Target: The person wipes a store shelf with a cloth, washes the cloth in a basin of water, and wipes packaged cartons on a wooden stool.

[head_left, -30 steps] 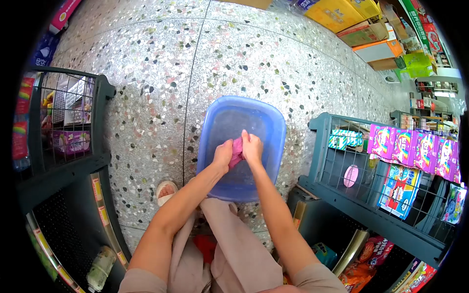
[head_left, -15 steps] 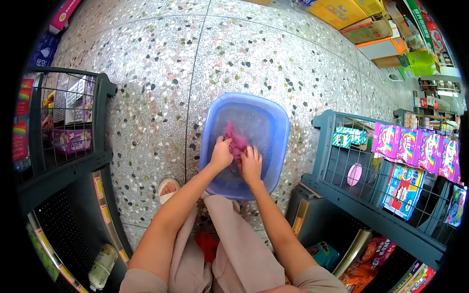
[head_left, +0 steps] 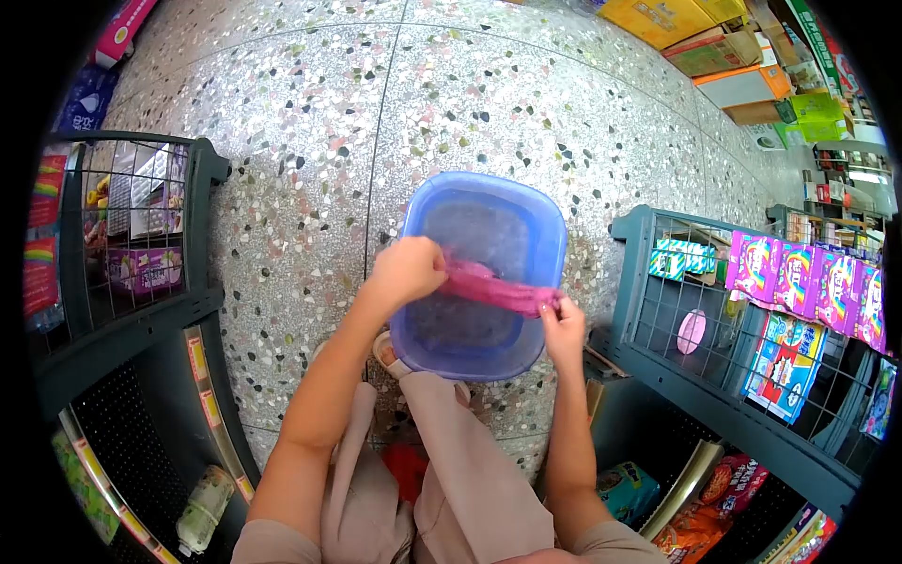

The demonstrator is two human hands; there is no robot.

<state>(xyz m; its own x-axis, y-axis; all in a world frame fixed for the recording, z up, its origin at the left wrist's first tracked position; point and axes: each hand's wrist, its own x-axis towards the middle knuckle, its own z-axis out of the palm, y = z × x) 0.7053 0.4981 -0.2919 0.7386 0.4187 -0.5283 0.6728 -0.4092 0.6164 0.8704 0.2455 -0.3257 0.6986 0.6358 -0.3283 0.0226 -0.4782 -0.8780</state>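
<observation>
Spread wider now, left hand [head_left: 411, 268] and right hand [head_left: 564, 327] pinch opposite ends of pink cloth [head_left: 496, 291], stretched crosswise over the blue basin [head_left: 539, 235].

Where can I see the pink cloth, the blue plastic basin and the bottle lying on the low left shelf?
Pink cloth [head_left: 500, 293]: head view, middle of its stretched length.
Blue plastic basin [head_left: 479, 180]: head view, far rim.
Bottle [head_left: 207, 506]: head view, middle of its body.

Pink cloth [head_left: 498, 293] unbunched, now stretched lengthwise
</observation>
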